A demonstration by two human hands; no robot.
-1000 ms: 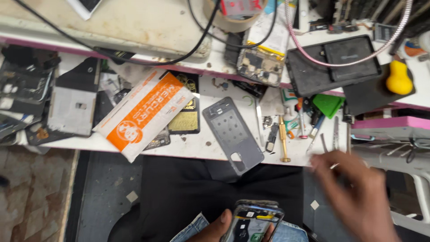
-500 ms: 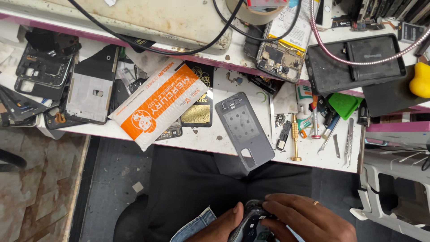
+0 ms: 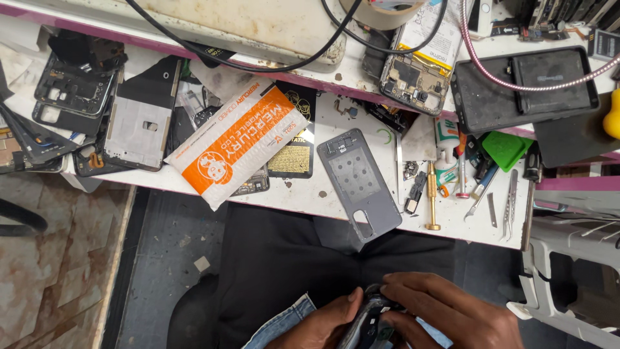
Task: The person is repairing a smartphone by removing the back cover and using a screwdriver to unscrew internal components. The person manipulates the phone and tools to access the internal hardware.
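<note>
A white workbench (image 3: 303,194) runs across the top of the view, crowded with phone parts, seen from above by the person sitting at it. Under its edge lies the person's dark lap (image 3: 290,258).

On the left of the bench sits a heap of about five dark phone frames and back plates (image 3: 71,90), overlapping so the count is not sure, with one silver-backed plate (image 3: 139,123) leaning among them. Just right of it lies one orange and white packet (image 3: 239,142), tilted, partly covering a black and gold pouch (image 3: 294,152). One grey phone back cover (image 3: 361,184) lies near the middle, its lower end hanging past the bench edge. At the top right are one opened phone (image 3: 420,74) showing its circuit board and one black phone case (image 3: 516,90), crossed by one pink braided cable (image 3: 516,81). Two black cables (image 3: 258,64) loop along the top. Right of the grey cover stand one brass screwdriver (image 3: 431,197), a green plastic pick (image 3: 505,148) and one pair of tweezers (image 3: 510,200).

At the bottom edge, both hands meet over the lap around one dark phone (image 3: 368,320). The left hand (image 3: 323,326) cups it from the left, thumb pressed on its edge. The right hand (image 3: 452,310) curls over its top end from the right, fingers bent and closed against it.
</note>
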